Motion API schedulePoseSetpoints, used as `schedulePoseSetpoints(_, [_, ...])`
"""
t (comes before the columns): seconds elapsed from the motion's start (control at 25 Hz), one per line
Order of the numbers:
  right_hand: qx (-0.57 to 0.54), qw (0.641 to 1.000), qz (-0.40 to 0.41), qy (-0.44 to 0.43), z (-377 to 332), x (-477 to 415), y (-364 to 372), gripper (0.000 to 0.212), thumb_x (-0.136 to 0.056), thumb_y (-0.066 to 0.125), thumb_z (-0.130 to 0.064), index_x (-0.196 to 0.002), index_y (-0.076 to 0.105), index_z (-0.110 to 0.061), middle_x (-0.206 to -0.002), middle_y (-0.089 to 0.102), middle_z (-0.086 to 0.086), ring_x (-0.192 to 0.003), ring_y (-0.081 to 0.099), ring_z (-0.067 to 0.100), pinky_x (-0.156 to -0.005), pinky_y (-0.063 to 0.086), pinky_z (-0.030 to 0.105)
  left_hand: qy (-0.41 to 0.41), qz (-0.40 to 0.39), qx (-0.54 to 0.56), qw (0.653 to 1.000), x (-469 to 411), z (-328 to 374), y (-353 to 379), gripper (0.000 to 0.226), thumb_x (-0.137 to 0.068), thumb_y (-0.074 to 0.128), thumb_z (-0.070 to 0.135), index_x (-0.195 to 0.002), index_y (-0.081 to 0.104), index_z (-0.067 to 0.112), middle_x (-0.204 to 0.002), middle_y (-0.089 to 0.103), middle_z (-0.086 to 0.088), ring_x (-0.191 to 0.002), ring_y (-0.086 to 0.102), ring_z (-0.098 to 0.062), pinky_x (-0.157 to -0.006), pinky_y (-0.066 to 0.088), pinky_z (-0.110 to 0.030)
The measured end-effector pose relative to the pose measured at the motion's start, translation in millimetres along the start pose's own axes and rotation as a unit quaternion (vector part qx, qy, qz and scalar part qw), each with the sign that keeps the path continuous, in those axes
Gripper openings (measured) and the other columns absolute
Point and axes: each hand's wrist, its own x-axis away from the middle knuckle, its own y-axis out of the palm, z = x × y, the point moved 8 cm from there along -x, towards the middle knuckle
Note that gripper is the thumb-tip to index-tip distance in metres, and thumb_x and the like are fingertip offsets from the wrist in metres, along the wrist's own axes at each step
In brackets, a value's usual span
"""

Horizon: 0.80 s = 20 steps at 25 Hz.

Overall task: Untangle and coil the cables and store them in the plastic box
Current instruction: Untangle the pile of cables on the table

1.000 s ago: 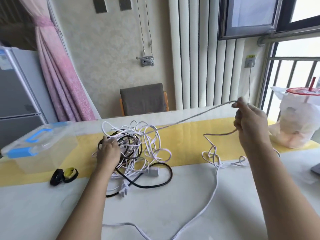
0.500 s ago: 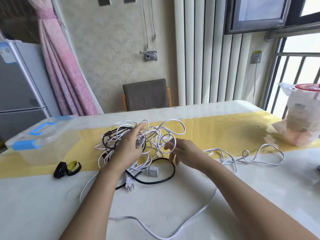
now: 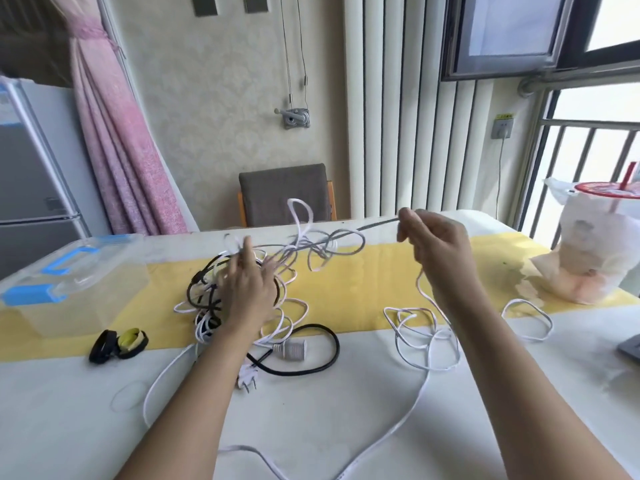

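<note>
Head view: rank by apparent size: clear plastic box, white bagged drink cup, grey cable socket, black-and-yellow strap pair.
1. clear plastic box
2. white bagged drink cup, cropped at frame edge
3. black-and-yellow strap pair
4. grey cable socket

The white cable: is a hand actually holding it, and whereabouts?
The right hand pinches the white cable mid-length, taut from the tangle; the left hand just rests on that tangle.

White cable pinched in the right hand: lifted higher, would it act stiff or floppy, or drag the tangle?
Probably floppy: below the right hand the white cable hangs slack into loose loops. Likely light, since a fingertip pinch raises it. It could drag the tangle, as its stretch looks taut; the left hand rests there.
</note>
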Motion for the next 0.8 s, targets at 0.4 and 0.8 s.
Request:
schedulePoseSetpoints(0.4, [0.482,0.862,-0.078,0.136,68,-12,-27,0.026,-0.087,0.048,-0.01,-0.092,0.073,-0.013,-0.103,0.069,0.008,-0.098,0.06,0.029,-0.076,0.046,0.031,-0.055,-0.025,0.178,0.982,10,3,-7,0.029,-0.093,0.051,0.041,-0.085,0.049,0.013,-0.087,0.061,-0.007,-0.088,0.056,-0.029,-0.069,0.036,-0.033])
schedulePoseSetpoints(0.8, [0.451,0.857,-0.242,0.065,56,23,51,0.042,-0.094,0.048,-0.044,-0.09,0.072,-0.01,-0.082,0.056,0.007,-0.083,0.043,0.021,-0.067,0.031,0.03,0.018,-0.021,0.108,0.994,20,20,-17,0.047,-0.09,0.051,0.049,-0.065,0.037,0.013,-0.055,0.041,0.003,-0.053,0.038,-0.019,-0.052,0.023,-0.034])
